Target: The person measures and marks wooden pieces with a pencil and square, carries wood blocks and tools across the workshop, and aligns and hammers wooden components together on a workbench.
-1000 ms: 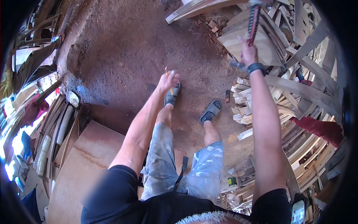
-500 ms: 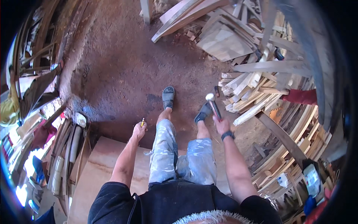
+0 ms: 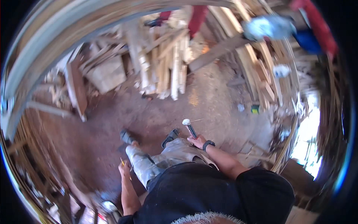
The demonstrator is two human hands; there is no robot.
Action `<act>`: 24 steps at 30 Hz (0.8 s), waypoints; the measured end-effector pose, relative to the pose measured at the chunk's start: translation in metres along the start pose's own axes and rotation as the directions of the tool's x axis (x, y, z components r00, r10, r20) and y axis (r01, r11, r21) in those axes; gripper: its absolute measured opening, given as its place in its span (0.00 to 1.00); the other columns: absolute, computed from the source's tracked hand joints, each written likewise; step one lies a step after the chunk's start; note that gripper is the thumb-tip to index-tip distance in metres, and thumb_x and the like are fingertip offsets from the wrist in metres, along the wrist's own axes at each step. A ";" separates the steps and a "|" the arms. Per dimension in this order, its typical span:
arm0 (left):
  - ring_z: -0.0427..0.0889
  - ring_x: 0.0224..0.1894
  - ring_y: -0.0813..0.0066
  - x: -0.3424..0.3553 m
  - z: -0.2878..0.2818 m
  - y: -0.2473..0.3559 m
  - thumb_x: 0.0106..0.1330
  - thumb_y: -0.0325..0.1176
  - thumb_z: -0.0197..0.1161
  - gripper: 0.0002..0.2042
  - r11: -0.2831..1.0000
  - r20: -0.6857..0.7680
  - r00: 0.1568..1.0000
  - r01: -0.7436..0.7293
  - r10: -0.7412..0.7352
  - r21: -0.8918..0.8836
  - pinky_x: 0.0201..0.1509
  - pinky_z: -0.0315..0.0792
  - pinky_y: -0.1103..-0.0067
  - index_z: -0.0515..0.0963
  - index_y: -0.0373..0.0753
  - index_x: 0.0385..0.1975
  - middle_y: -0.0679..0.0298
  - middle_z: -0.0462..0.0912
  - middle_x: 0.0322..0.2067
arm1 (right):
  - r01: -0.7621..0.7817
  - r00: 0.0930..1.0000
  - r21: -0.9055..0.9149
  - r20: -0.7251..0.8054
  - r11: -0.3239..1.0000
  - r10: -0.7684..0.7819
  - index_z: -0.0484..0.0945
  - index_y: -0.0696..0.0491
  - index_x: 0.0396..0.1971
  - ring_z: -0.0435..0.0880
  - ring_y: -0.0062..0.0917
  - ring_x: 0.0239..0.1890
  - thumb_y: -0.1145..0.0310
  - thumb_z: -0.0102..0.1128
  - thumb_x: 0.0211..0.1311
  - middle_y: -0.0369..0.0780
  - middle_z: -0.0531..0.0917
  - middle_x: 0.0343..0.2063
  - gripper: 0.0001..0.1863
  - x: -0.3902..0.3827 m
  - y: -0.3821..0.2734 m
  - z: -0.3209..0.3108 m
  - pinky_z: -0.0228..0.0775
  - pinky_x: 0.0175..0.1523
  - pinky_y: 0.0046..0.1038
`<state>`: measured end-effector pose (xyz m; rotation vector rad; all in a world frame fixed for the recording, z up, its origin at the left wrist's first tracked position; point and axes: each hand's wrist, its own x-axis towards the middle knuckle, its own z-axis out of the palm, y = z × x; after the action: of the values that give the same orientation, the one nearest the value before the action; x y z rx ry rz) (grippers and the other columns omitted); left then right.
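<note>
At the lower left, my left hand (image 3: 124, 169) is closed around a thin yellow pencil (image 3: 122, 162), its tip showing above the fingers. My right hand (image 3: 197, 142) grips the dark, banded handle of a hammer (image 3: 191, 130). Its pale, rounded head points up and forward, away from my body. Both tools are held in the air over the floor and touch nothing else. A dark watch (image 3: 209, 145) is on my right wrist. My sandalled feet stand on the ground between the two hands.
Bare reddish-brown floor (image 3: 108, 115) lies ahead. A stack of cut timber (image 3: 167, 74) and a leaning plank (image 3: 75, 87) are beyond it. A slanting beam (image 3: 220, 54) and long boards stand to the right, near a small green-yellow item (image 3: 255, 109). More lumber lines the left rim.
My body and view have turned to the right, so the timber stack now lies straight ahead. Both hands keep hold of the pencil and the hammer.
</note>
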<state>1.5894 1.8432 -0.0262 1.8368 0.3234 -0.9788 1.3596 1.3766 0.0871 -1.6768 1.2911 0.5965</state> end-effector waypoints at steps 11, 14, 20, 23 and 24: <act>0.75 0.20 0.79 0.009 0.193 0.136 0.64 0.33 0.56 0.15 0.928 0.176 0.982 -0.122 0.062 0.353 0.23 0.70 0.80 0.82 0.35 0.46 0.66 0.79 0.22 | -0.104 0.927 0.736 -0.172 0.669 0.333 0.85 0.53 0.34 0.80 0.22 0.29 0.49 0.66 0.60 0.37 0.84 0.26 0.20 -0.040 0.213 -0.060 0.72 0.38 0.31; 0.77 0.21 0.78 0.017 0.246 0.166 0.64 0.33 0.56 0.14 0.895 0.337 0.940 -0.190 0.047 0.403 0.22 0.72 0.78 0.82 0.35 0.45 0.64 0.80 0.22 | -0.207 0.867 0.784 -0.130 0.585 0.481 0.85 0.54 0.37 0.81 0.24 0.30 0.49 0.65 0.61 0.39 0.84 0.27 0.21 -0.039 0.246 -0.062 0.72 0.38 0.31; 0.79 0.21 0.76 0.075 0.323 0.217 0.65 0.36 0.56 0.14 0.848 0.498 0.867 -0.276 0.017 0.452 0.26 0.74 0.75 0.83 0.34 0.39 0.61 0.84 0.23 | -0.162 0.771 0.825 -0.237 0.541 0.591 0.85 0.56 0.38 0.84 0.29 0.32 0.49 0.66 0.60 0.43 0.86 0.29 0.22 -0.044 0.251 -0.071 0.74 0.43 0.35; 0.79 0.20 0.75 0.112 0.353 0.252 0.67 0.40 0.54 0.15 0.540 0.510 0.860 -0.416 -0.027 0.731 0.24 0.73 0.74 0.82 0.34 0.34 0.60 0.84 0.23 | -0.041 0.734 0.824 -0.359 0.565 0.577 0.82 0.55 0.23 0.75 0.19 0.23 0.45 0.65 0.60 0.33 0.78 0.18 0.24 -0.052 0.231 -0.083 0.68 0.31 0.29; 0.79 0.19 0.75 0.124 0.362 0.262 0.68 0.41 0.53 0.16 0.488 0.527 0.850 -0.448 -0.029 0.749 0.24 0.73 0.74 0.81 0.35 0.32 0.60 0.84 0.23 | 0.068 0.735 0.876 -0.367 0.478 0.570 0.82 0.56 0.24 0.75 0.20 0.24 0.47 0.67 0.60 0.33 0.78 0.18 0.23 -0.058 0.216 -0.095 0.69 0.33 0.29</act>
<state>1.6528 1.3843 -0.0173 2.3005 -0.8863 -1.5222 1.1252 1.3137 0.1003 -0.7697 1.9247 -0.5199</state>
